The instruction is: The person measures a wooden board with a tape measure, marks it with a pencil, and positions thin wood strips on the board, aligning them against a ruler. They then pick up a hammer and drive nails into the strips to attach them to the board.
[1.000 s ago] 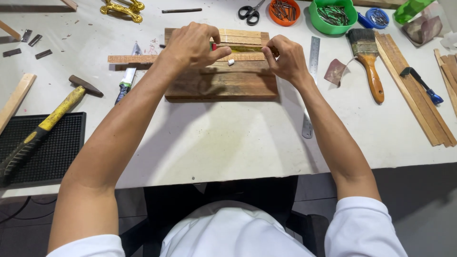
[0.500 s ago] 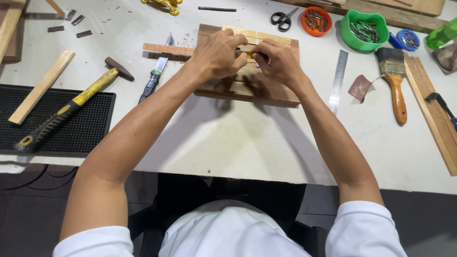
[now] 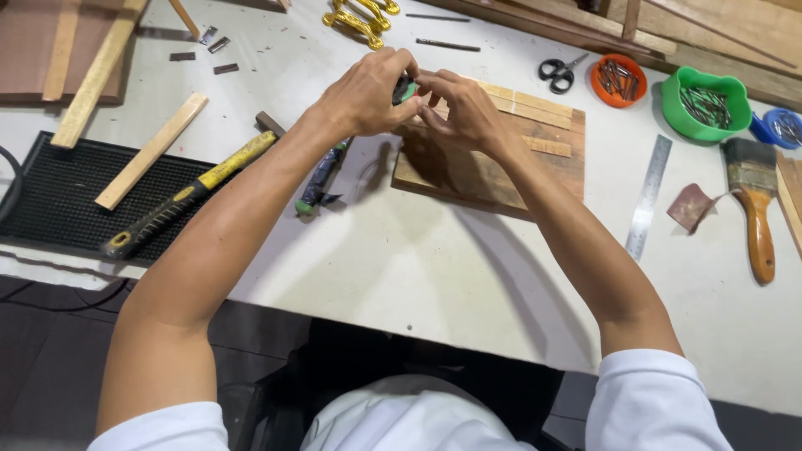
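Observation:
My left hand and my right hand meet above the far left corner of a brown wooden board. Between their fingertips they pinch a small green and black object, mostly hidden by the fingers. Thin pale wood strips lie across the far part of the board. A dark blue tool with a green tip lies on the white table just left of the board, under my left wrist.
A yellow-handled hammer rests half on a black ribbed mat with a wooden slat. To the right lie a steel ruler, sandpaper scrap, paintbrush, scissors, and orange and green bowls of nails.
Both hands have lifted off the strips on the board and come together around the small object. The view has shifted, so the board now sits further right.

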